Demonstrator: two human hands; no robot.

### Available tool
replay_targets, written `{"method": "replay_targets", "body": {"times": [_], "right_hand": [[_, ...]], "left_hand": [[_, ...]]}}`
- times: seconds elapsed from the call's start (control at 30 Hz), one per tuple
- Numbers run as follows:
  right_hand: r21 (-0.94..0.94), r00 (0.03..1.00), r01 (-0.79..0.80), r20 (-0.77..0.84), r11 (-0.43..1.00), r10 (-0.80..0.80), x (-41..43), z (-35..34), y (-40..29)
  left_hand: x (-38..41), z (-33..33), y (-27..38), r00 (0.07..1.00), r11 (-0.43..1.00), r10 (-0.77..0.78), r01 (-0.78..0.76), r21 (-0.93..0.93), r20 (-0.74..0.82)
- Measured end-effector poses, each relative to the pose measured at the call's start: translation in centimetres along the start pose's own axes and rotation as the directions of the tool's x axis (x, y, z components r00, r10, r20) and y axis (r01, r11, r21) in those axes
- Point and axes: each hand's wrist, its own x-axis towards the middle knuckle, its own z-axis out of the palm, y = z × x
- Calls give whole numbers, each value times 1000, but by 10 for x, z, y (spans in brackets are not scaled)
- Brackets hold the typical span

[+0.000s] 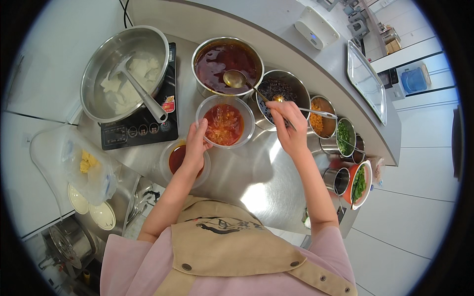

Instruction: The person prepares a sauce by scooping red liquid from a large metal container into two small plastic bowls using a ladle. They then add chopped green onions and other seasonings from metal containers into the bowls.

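Note:
My left hand [196, 146] grips the left rim of a clear plastic bowl [250, 127] holding red, oily soup with pale pieces in it. A metal ladle [234, 78] is in my right hand [290, 124], held by its handle. The ladle's head is over the pot of dark red broth [196, 84], just behind the bowl; whether it touches the broth I cannot tell. Partly under my left forearm stands a second plastic bowl [206, 177] with dark red liquid. Beside my right hand is a steel pot [308, 90] of dark shredded food, with another spoon [320, 112] resting in it.
At left, a steel basin [87, 87] with white pieces in water and a slotted spoon [142, 88] sits on an induction cooker [122, 137]. Along the right stand containers of orange bits [316, 120], chopped greens [344, 137] and a red basket [350, 192] of leaves. A raised ledge [274, 18] runs behind.

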Motion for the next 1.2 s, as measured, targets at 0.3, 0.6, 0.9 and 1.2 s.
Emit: {"method": "replay_targets", "body": {"times": [0.3, 0.6, 0.9, 1.2], "right_hand": [[-223, 972, 205, 157, 953, -172, 28, 66, 56], [343, 922, -319, -102, 883, 373, 27, 72, 57], [485, 815, -477, -68, 733, 576, 24, 78, 64], [599, 772, -503, -14, 623, 636, 16, 28, 45]], "left_hand": [[-4, 4, 4, 1000, 1000, 14, -14, 2, -20], [-3, 2, 4, 999, 1000, 24, -24, -9, -23], [-6, 3, 9, 1000, 1000, 15, -15, -14, -2], [2, -4, 2, 1000, 1000, -7, 7, 9, 13]]}}
